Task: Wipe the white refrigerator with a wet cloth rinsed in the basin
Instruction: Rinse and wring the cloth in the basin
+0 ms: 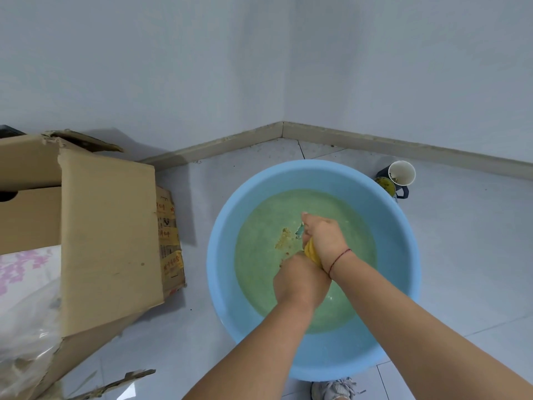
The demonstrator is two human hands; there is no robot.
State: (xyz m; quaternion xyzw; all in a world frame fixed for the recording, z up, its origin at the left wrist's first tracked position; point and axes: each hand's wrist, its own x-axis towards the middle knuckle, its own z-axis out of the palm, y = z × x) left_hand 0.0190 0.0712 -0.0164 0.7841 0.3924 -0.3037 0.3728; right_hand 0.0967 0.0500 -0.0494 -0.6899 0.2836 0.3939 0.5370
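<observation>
Left hand point(300, 280) and, at its 1 o'clock, right hand point(326, 241) clench the yellow cloth point(312, 252) over the basin point(225, 284); I judge it soft, sodden: grip both ends.

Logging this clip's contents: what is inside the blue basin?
The basin holds cloudy greenish water with floating scraps; left hand and right hand grip a yellow cloth. Fists cover most of the cloth.
</observation>
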